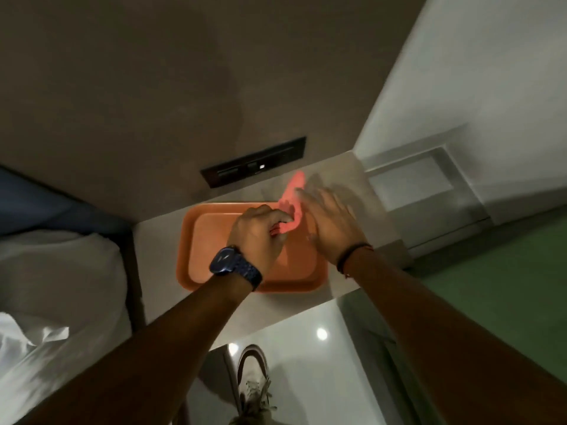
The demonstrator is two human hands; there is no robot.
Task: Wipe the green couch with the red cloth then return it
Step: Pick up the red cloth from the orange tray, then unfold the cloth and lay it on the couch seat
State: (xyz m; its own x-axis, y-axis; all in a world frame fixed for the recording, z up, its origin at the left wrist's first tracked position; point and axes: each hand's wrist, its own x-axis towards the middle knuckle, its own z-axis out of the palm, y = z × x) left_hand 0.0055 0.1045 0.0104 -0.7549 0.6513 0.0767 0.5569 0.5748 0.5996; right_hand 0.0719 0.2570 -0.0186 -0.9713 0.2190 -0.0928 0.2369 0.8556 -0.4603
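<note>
My left hand (257,231), with a dark watch on its wrist, is closed on the red cloth (291,197) above an orange tray (196,240). The cloth is blurred and streams up and to the right from that fist. My right hand (331,225) hovers just to the right of the cloth with its fingers spread; whether it touches the cloth is lost in motion blur. The green couch (506,286) shows as a green surface at the right edge, below and to the right of my right forearm.
The tray sits on a pale bedside ledge (159,234) under a dark wall switch panel (254,162). A bed with white linen (61,286) lies at left. A white wall (460,72) rises at right. My shoe (253,381) stands on a glossy white floor.
</note>
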